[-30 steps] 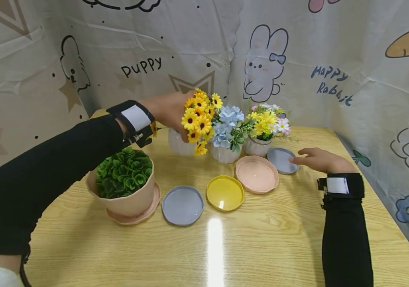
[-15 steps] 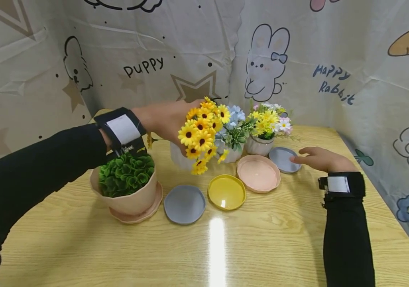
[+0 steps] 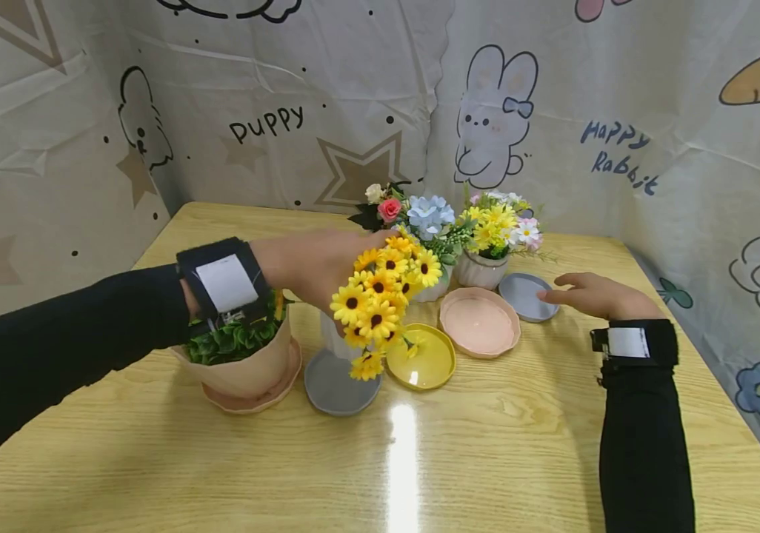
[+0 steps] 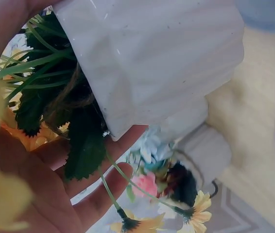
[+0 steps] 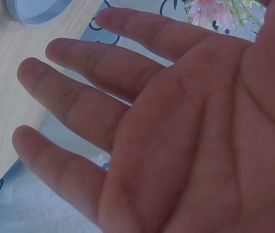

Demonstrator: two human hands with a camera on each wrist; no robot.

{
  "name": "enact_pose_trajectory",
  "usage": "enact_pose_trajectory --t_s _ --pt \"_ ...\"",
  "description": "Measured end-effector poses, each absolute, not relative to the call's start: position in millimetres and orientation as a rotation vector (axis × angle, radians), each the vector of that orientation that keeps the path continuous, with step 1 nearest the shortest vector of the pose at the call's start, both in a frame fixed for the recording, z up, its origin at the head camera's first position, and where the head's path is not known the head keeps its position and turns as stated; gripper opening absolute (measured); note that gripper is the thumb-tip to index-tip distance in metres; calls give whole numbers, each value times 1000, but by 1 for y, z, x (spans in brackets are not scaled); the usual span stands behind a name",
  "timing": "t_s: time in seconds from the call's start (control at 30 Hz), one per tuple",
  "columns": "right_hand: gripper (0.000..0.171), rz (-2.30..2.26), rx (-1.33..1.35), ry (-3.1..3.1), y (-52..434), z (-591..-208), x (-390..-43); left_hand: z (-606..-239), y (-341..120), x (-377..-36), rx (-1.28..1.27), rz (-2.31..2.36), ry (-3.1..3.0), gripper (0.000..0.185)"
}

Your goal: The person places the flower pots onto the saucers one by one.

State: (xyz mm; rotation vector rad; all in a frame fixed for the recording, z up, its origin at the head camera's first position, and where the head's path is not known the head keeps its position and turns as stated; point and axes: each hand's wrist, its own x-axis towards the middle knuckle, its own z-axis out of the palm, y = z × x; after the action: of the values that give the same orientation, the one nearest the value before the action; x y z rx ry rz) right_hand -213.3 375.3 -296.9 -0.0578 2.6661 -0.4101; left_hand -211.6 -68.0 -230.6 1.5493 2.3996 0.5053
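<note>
While left hand [image 3: 316, 268] grips sunflower pot [image 3: 335, 337] over grey saucer [image 3: 333, 383], lower level, centred; right hand [image 3: 590, 296] lies relaxed, fingers straight.

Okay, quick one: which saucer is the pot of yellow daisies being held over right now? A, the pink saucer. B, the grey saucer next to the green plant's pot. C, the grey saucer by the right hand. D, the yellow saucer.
B: in the head view the left hand grips the white pot of yellow daisies right above the grey saucer, beside the green plant's pot.
</note>
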Motion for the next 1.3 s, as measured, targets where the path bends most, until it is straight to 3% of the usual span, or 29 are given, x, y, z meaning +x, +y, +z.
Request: enact_pose_trajectory --t_s 0.27,0.83,1.13,1.3 --pt "93 -394 -70 2679 376 -297 -213 -254 -69 -195 1500 483 2373 119" --pt "91 -391 -80 2680 374 -296 -212 -270 -64 -184 1395 592 2254 87" --pt "92 -441 -64 2664 375 -297 -211 -281 -60 -182 1344 529 2264 99" --pt "94 -445 -66 2667 376 -295 -212 -279 -58 -175 1141 373 2360 102"
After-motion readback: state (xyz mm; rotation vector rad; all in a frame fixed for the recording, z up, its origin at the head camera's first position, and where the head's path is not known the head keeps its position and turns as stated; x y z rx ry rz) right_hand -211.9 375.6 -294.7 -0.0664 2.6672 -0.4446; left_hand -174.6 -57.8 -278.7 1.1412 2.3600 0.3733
